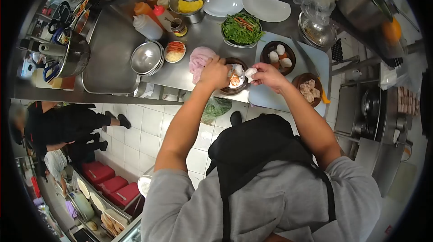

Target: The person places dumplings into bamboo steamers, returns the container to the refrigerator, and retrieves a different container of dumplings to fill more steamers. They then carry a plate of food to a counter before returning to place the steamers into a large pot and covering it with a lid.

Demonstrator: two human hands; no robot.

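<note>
My left hand (216, 74) is curled at the left rim of a small round brown steamer basket (234, 90), its fingertips partly hidden. Inside that basket lie white pieces and an orange-brown one. A crumpled pink cloth (199, 63) lies just left of this hand. Just right of the basket, my right hand (270, 79) pinches a whitish dumpling (251, 75) between thumb and fingers. Behind it, a second basket (278, 57) on the pale blue cutting board (270, 99) contains white and orange-brown pieces. Pale dumplings (309, 91) fill a third basket at the board's right.
A large knife (306, 56) lies along the board's right side. Behind are a bowl of greens (242, 29), white plates (224, 3), squeeze bottles (148, 26) and a jar (179, 28). Stacked metal bowls (147, 58) stand left, beside a sink (110, 52). Other people (67, 122) are at far left.
</note>
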